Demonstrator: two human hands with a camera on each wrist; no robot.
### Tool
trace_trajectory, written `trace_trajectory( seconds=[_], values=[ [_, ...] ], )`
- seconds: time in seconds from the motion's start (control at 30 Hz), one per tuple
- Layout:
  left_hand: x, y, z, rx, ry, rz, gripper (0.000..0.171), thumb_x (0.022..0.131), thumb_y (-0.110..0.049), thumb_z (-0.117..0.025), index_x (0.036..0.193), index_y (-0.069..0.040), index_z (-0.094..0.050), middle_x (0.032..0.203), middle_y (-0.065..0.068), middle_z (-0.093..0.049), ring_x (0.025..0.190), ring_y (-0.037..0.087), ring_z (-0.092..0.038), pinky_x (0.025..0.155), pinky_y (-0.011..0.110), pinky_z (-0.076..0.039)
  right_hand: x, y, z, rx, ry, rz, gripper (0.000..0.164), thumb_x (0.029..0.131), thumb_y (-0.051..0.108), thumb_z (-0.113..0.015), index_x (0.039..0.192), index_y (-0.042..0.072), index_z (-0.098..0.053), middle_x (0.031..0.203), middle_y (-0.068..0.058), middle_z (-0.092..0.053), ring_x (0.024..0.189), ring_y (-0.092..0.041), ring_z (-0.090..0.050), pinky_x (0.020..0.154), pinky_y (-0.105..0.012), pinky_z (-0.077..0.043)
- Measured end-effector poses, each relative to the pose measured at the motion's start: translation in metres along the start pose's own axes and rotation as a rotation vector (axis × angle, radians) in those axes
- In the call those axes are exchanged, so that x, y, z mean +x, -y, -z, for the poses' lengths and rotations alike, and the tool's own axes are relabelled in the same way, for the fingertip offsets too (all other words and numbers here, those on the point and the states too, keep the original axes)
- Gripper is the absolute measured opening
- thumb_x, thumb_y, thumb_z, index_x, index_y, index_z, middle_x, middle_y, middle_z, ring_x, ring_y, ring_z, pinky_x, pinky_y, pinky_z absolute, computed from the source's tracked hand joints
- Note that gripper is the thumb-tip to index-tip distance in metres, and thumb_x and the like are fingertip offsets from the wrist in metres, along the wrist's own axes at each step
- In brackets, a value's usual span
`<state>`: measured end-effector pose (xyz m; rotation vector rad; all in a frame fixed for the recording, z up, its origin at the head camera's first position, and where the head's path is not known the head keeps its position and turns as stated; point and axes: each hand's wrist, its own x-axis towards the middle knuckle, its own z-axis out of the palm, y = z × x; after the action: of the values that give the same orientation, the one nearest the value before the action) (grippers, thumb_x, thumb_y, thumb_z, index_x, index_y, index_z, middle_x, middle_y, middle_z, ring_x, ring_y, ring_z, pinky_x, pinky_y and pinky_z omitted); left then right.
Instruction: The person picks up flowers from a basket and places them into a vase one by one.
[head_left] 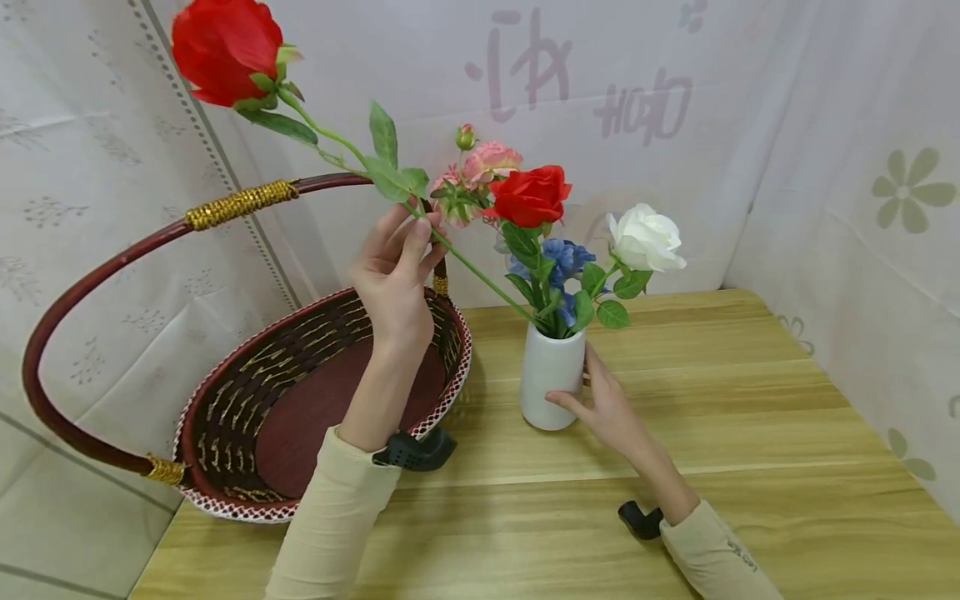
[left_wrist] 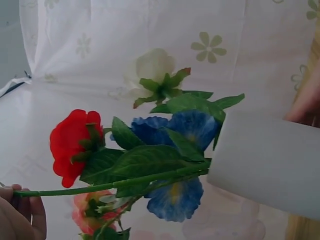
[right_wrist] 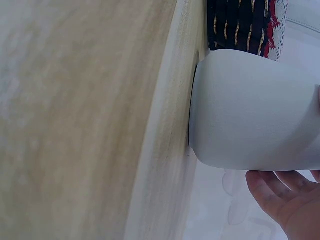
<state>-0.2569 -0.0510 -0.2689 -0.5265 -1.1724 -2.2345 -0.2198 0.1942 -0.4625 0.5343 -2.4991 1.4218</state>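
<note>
A long-stemmed red rose (head_left: 225, 54) leans up to the left in the head view. My left hand (head_left: 393, 275) pinches its green stem partway along, and the stem's lower end runs into the mouth of a white vase (head_left: 551, 383). Thumb in front and fingers behind, my right hand (head_left: 611, 408) grips the upright vase from its right side; the right wrist view shows fingers (right_wrist: 272, 192) against its wall. In the vase stand another red rose (head_left: 531, 197), a white rose (head_left: 647, 238), blue flowers (left_wrist: 175, 200) and pink flowers (head_left: 489, 162). The stem ends inside are hidden.
On the left stands a dark woven basket (head_left: 300, 400) with a white-and-red trimmed rim and a tall handle (head_left: 75, 317) wrapped in gold. The wooden table (head_left: 720, 400) meets patterned white cloth (head_left: 637, 50) behind and at the sides.
</note>
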Motion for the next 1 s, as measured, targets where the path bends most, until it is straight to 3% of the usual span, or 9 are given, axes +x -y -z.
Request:
trace_trajectory(
  seconds=[0.27, 0.57, 0.8, 1.0],
  values=[
    [-0.008, 0.017, -0.002, -0.015, 0.009, 0.039, 0.022, 0.094, 0.004, -0.069, 0.108, -0.010, -0.078, 0.095, 0.011, -0.075, 0.085, 0.021, -0.072, 0.077, 0.036, -0.062, -0.001, 0.001, -0.001, 0.005, 0.003, 0.001, 0.096, 0.093, 0.032, -0.076, 0.163, 0.021, -0.011, 0.150, -0.012, -0.043, 0.131, -0.030, -0.050, 0.101, -0.053, -0.051],
    [-0.021, 0.031, -0.004, 0.062, 0.044, 0.054, 0.024, 0.093, 0.003, -0.070, 0.117, 0.005, -0.071, 0.098, 0.007, -0.075, 0.089, 0.020, -0.073, 0.082, 0.040, -0.062, -0.001, 0.001, 0.000, 0.001, 0.000, -0.006, 0.097, 0.092, 0.033, -0.077, 0.163, 0.021, -0.012, 0.149, -0.012, -0.044, 0.130, -0.031, -0.051, 0.101, -0.054, -0.050],
    [-0.029, 0.040, -0.004, 0.066, 0.039, 0.095, 0.018, 0.092, 0.004, -0.071, 0.108, -0.001, -0.073, 0.097, 0.007, -0.073, 0.093, 0.021, -0.073, 0.083, 0.041, -0.062, 0.000, -0.001, -0.001, 0.001, -0.002, 0.007, 0.096, 0.092, 0.034, -0.076, 0.163, 0.022, -0.012, 0.150, -0.012, -0.043, 0.131, -0.031, -0.050, 0.101, -0.055, -0.050],
    [-0.034, 0.047, -0.002, 0.078, 0.057, 0.107, 0.016, 0.092, 0.005, -0.071, 0.108, 0.001, -0.072, 0.097, 0.007, -0.072, 0.091, 0.021, -0.072, 0.084, 0.043, -0.061, 0.000, -0.001, -0.001, -0.001, -0.009, 0.000, 0.097, 0.092, 0.033, -0.077, 0.163, 0.022, -0.012, 0.149, -0.012, -0.043, 0.130, -0.031, -0.051, 0.101, -0.055, -0.050]
  ],
)
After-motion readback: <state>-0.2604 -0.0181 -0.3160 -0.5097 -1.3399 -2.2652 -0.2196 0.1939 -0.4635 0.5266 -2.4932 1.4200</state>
